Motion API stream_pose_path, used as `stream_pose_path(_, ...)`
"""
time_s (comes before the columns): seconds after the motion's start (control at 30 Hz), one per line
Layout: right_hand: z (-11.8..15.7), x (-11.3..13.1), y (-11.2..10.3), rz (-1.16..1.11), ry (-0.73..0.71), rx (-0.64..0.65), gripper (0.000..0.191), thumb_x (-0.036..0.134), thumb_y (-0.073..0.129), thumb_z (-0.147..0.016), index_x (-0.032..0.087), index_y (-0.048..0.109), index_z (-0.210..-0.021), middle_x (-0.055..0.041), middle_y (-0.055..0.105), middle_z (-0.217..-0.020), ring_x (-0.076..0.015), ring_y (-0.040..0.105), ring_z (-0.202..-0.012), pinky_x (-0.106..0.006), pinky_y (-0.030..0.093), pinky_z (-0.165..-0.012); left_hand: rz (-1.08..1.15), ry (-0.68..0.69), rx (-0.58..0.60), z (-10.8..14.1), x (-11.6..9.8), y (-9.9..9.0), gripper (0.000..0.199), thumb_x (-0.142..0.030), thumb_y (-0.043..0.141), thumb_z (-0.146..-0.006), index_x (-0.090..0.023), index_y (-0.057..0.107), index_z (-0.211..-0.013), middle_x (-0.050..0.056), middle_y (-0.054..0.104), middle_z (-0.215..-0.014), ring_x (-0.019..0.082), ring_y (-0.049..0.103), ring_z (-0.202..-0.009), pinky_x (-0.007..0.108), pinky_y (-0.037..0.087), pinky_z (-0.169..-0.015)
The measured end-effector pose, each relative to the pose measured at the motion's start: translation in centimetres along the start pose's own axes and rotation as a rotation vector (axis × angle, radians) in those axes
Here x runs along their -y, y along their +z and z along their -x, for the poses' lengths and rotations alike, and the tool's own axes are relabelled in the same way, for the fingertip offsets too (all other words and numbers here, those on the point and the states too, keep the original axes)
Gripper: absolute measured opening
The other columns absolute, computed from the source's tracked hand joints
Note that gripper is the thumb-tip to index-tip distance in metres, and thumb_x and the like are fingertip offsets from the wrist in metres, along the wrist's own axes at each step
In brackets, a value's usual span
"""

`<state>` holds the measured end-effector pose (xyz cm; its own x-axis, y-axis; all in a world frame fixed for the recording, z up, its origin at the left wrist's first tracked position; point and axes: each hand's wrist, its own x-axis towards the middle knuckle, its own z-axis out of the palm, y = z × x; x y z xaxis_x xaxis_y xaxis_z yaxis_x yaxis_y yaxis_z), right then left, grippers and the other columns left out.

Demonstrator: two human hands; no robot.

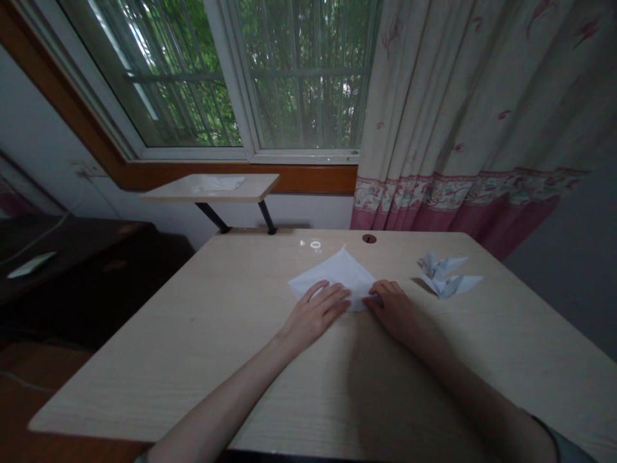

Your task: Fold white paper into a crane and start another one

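A white sheet of paper (343,270) lies on the wooden desk with one corner pointing away from me. Across its lower left part rests my left hand (319,310), palm down, its fingers spread over the paper. My right hand (389,305) is at the right corner of the sheet, fingers curled and pressed together on the paper's edge. The fingertips hide part of that edge. To the right of my right hand sit folded paper shapes (442,276) with pointed wings, close together.
The desk (231,308) has a round cable hole (369,238) near its back edge. A small raised shelf (255,187) at the back left holds white paper (222,183). Behind are a window and a patterned curtain (434,128). A dark table (72,247) stands at the left.
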<state>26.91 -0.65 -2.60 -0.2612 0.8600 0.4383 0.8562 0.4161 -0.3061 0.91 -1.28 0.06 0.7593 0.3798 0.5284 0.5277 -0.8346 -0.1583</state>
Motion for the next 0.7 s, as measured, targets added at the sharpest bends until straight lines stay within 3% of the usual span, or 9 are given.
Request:
stream_pose_path(0.13,0.1,-0.1,0.1,-0.027,-0.018,-0.01,0.006,0.017,0.055,-0.092,0.02,0.06,-0.091,-0.0065,0.065,-0.093,-0.0241,0.058,-0.092,-0.04,0.048,-0.084,0.045,0.072,0.106,-0.2,-0.2,0.3,0.033,-0.015,0.046,-0.103,-0.019,0.052,-0.135,0.005,0.062,-0.137,0.021,0.051,-0.134,0.048,0.03,-0.12)
stream_pose_path(0.3,0.2,-0.2,0.2,-0.08,-0.051,0.036,0.016,0.016,0.052,-0.093,0.02,0.063,-0.103,-0.0079,0.066,-0.104,-0.0239,0.057,-0.102,-0.041,0.049,-0.09,0.074,0.038,0.156,0.0,-0.3,0.6,0.038,-0.011,0.047,-0.099,-0.018,0.053,-0.136,0.006,0.058,-0.142,0.021,0.05,-0.135,0.046,0.028,-0.121)
stream_pose_path(0.43,0.2,0.3,-0.2,-0.079,-0.064,0.085,0.026,0.017,0.049,-0.094,0.022,0.065,-0.114,-0.0087,0.065,-0.111,-0.0229,0.057,-0.105,-0.04,0.05,-0.092,0.062,0.041,0.142,0.2,-0.1,0.8,0.039,-0.012,0.049,-0.098,-0.019,0.054,-0.136,0.005,0.057,-0.143,0.021,0.049,-0.135,0.046,0.025,-0.122)
stream_pose_path(0.7,0.3,1.6,-1.0,-0.031,-0.083,0.169,0.023,0.017,0.051,-0.095,0.02,0.069,-0.109,-0.0088,0.066,-0.104,-0.0217,0.06,-0.1,-0.036,0.051,-0.09,0.111,-0.044,0.09,-0.1,0.3,0.4,0.036,-0.016,0.046,-0.1,-0.018,0.056,-0.134,0.004,0.063,-0.137,0.019,0.055,-0.129,0.042,0.029,-0.121)
